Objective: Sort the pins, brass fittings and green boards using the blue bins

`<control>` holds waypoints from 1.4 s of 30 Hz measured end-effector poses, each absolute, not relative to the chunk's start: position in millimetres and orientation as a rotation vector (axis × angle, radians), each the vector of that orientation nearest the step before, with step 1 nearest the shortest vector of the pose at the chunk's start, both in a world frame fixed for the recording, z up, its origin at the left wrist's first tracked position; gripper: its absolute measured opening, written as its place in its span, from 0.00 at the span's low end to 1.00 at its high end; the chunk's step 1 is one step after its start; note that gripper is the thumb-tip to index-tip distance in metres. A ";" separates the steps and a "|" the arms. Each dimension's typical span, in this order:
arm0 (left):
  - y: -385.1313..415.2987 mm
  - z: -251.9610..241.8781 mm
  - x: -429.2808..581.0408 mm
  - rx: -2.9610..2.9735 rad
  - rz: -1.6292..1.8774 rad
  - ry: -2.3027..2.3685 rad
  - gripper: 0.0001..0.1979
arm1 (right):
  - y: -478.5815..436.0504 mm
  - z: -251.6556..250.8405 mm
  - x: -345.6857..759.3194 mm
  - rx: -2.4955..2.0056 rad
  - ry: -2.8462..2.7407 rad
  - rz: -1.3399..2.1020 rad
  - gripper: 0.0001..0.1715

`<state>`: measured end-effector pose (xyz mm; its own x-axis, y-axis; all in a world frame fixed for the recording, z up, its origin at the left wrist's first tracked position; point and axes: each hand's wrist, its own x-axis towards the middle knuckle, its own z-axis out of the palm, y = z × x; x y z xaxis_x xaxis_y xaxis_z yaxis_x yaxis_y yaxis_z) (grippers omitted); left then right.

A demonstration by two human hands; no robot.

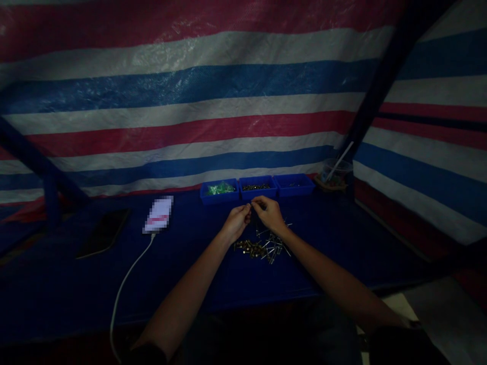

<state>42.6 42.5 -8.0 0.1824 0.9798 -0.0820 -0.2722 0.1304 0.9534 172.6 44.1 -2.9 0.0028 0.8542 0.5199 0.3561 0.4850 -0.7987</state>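
Note:
My left hand (237, 222) and my right hand (268, 211) meet fingertip to fingertip over the blue table (182, 263). Both are closed in a pinch; whatever small piece sits between the fingertips is too small to name. Just below them lies a pile of small brass-coloured metal parts (249, 248). Beside it, partly under my right forearm, thin silvery metal pins that look like rivets (273, 249) are scattered. Beyond the hands, a blue bin (258, 194) holds small dark metal pieces.
Left of that bin, another blue bin (218, 198) contains green and clear plastic; a third bin (294, 190) has a few small bits. A plastic cup (337, 171) stands at the back right. Left are a lit phone (158, 215) on a white cable (124, 284) and a dark tablet-like slab (104, 232).

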 end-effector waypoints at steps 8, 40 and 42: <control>40.4 -13.0 44.9 1.048 1.127 0.920 0.18 | 53.2 -10.0 176.2 -1.096 -1.578 0.782 0.07; 37.0 21.1 9.3 2.381 0.189 1.070 0.10 | 62.0 18.7 210.4 -1.422 -2.113 -0.097 0.14; 37.2 21.3 7.8 2.367 0.216 1.102 0.11 | 46.7 10.4 207.1 -1.347 -2.141 -0.005 0.13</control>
